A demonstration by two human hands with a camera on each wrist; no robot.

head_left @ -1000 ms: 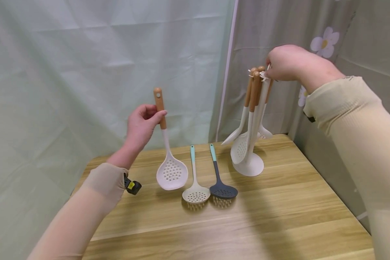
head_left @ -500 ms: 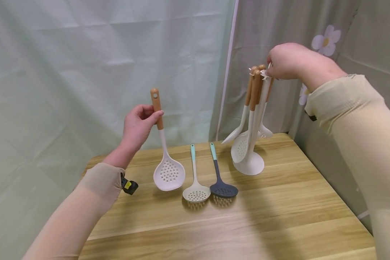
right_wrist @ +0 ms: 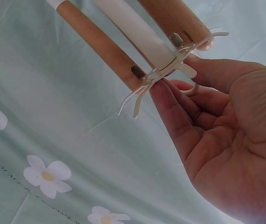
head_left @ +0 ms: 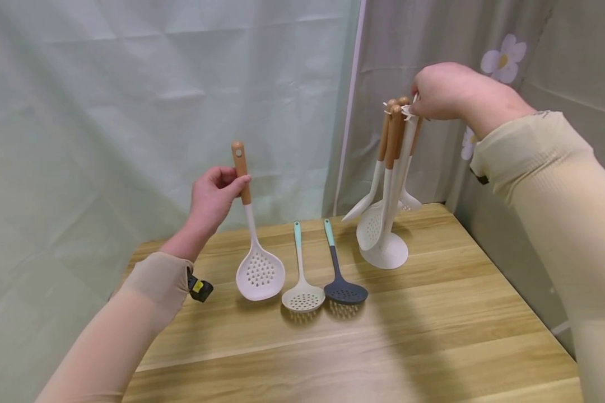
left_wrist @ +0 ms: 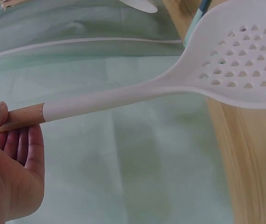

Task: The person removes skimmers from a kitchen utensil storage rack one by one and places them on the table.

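Wooden table, curtains behind. Two skimmers lie flat near. Left hand pinches slotted ladle by its handle, bowl hanging over table. Right hand fingertips pinch rack hook ring, likely steadying it.

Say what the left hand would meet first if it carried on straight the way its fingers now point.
Probably nothing solid nearby. The left hand, gripping the white slotted spoon by its wooden handle, points up and away toward the green curtain; that cloth looks first in line, though depth is unclear.
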